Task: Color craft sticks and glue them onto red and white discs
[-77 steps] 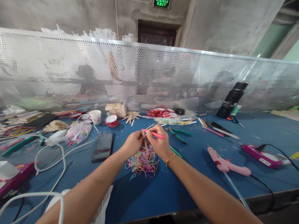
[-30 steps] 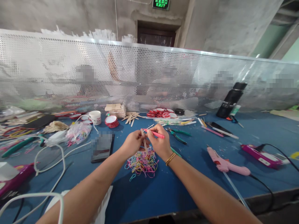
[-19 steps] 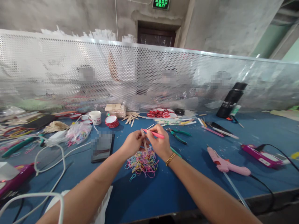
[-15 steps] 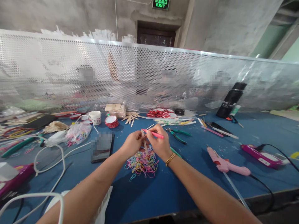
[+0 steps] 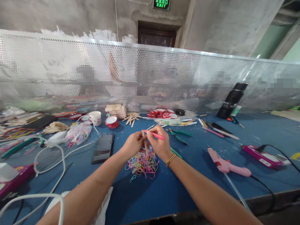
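My left hand (image 5: 135, 143) is closed on a flat wooden craft stick (image 5: 145, 144), which points down toward me. A pink pen (image 5: 155, 135) is pinched in my right hand (image 5: 160, 144), its tip at the upper end of the stick. Both hands are close together over a heap of coloured plastic pins (image 5: 143, 164) on the blue table (image 5: 150, 200). The fingertips of my left hand are partly hidden behind the stick. Just right of my right hand lie green-handled pliers (image 5: 179, 136).
Left of my hands lies a phone (image 5: 103, 148), with a paper cup (image 5: 95, 118) and red tape rolls (image 5: 112, 122) behind. A pink glue gun (image 5: 227, 164) rests at right, its cord trailing off. Loose sticks (image 5: 131, 118) and a black bottle (image 5: 232, 100) stand before a perforated metal screen (image 5: 131, 75).
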A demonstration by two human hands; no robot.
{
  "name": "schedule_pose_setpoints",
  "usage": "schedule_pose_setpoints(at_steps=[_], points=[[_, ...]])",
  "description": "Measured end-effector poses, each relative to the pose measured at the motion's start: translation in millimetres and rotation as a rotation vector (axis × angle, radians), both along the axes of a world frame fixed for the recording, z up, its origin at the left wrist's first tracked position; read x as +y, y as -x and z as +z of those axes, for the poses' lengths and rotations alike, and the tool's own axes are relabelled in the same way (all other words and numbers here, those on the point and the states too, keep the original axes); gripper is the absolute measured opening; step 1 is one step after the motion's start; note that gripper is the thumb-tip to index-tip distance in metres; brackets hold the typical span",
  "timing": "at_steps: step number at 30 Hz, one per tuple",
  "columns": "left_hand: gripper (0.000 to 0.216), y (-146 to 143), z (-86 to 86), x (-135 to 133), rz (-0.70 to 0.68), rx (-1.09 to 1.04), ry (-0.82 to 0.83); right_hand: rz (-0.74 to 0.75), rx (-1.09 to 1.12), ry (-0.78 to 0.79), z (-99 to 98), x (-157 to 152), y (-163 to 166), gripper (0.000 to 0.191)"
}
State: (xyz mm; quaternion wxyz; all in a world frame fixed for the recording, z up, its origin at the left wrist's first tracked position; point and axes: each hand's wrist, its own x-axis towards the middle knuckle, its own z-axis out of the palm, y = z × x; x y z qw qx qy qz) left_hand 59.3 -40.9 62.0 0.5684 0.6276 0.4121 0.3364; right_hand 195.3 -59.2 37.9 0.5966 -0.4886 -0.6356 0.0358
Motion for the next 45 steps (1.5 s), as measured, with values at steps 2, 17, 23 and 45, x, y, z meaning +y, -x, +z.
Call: schedule_pose_setpoints(at_steps=[2, 17, 23, 45], points=[[0.026, 0.4, -0.6, 0.3, -0.001, -0.011, 0.001, -0.007, 0.002, -0.008, 0.5, -0.3, 0.1, 0.014], [0.019, -0.4, 2.5, -1.0, 0.026, -0.014, 0.021, -0.039, -0.016, -0.030, 0.7, 0.5, -0.7, 0.014], [0.023, 0.4, 0.2, 1.0, 0.016, -0.024, 0.019, -0.025, -0.005, -0.025, 0.3, 0.4, -0.2, 0.014], [0.024, 1.1, -1.7, 2.3, 0.010, 0.013, -0.014, 0.046, 0.024, -0.002, 0.9, 0.6, 0.1, 0.011]])
